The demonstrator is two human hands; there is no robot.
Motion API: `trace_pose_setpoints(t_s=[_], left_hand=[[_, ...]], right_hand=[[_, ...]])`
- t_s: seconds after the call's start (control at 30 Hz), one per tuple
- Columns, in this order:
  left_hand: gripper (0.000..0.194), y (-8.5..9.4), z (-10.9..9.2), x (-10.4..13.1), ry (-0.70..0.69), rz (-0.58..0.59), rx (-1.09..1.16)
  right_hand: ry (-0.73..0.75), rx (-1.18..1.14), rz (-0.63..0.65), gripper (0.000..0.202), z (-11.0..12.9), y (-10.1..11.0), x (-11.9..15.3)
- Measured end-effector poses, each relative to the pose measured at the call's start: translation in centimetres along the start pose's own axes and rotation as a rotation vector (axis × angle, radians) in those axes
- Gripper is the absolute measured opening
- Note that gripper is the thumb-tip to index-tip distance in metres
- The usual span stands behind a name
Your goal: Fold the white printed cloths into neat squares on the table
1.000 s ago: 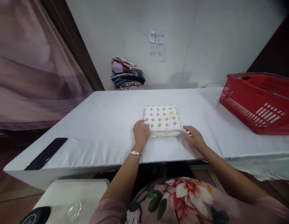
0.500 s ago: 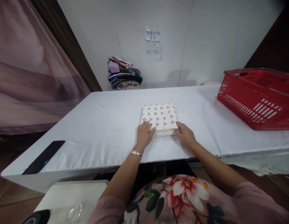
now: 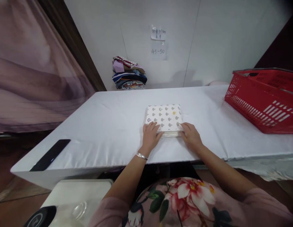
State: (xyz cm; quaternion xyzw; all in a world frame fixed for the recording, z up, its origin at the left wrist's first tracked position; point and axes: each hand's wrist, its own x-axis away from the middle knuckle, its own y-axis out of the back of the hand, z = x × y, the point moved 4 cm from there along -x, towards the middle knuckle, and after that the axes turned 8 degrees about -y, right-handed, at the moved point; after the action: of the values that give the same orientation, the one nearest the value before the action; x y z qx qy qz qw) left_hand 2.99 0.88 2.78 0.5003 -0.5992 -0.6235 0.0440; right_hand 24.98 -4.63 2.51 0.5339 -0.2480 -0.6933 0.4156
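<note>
A white folded cloth (image 3: 164, 116) with grey and a few yellow printed motifs lies flat on the white-covered table (image 3: 108, 126). Its stacked layers show along the near edge. My left hand (image 3: 151, 135), with a silver bracelet at the wrist, grips the near left corner, fingers on top and thumb along the front edge. At the near right corner my right hand (image 3: 191, 136) holds the cloth, its fingers on the upper face and the thumb by the layered edge.
On the right stands a red plastic basket (image 3: 260, 101). A pile of folded fabrics (image 3: 129, 74) rises beyond the far edge, against the wall. A black phone-like slab (image 3: 51, 155) lies at the left corner. A white stool-like surface (image 3: 77, 192) is below, near my left arm.
The view has shifted slightly, so everything sits a little further right. My right fingers have come further onto the top of the cloth's corner; my left hand keeps its place.
</note>
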Motion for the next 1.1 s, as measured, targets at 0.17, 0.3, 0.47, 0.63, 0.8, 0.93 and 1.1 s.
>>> trace_pose_setpoints(t_s=[0.17,0.3,0.47,0.63,0.8,0.93,1.1], left_hand=[[0.008,-0.1,-1.5,-0.6,-0.145,-0.026,0.029],[0.007,-0.6,-1.8,-1.0,-0.169,-0.006,0.045],[0.002,-1.1,-1.7,-0.9,-0.163,0.035,0.05],[0.01,-1.1,-1.7,-1.2,-0.132,0.075,0.048],[0.024,-1.2,-1.8,-1.5,-0.103,0.087,0.065],[0.026,-1.5,-2.1,-1.8,-0.122,0.106,0.08],[0.028,-1.8,-2.6,-2.2,-0.113,0.129,0.054]], right_hand=[[0.148,-0.01,-0.024,0.029,0.7,-0.7,-1.0],[0.195,-0.001,0.038,0.016,1.0,-1.0,-1.8],[0.17,-0.038,0.094,0.017,0.9,-0.9,-2.1],[0.109,-0.063,0.18,0.019,0.6,-1.1,-2.2],[0.103,-0.05,0.214,0.021,0.6,-1.3,-2.3],[0.164,0.021,0.211,0.024,1.3,-1.3,-2.4],[0.202,-0.009,0.2,0.022,2.0,-1.1,-2.7]])
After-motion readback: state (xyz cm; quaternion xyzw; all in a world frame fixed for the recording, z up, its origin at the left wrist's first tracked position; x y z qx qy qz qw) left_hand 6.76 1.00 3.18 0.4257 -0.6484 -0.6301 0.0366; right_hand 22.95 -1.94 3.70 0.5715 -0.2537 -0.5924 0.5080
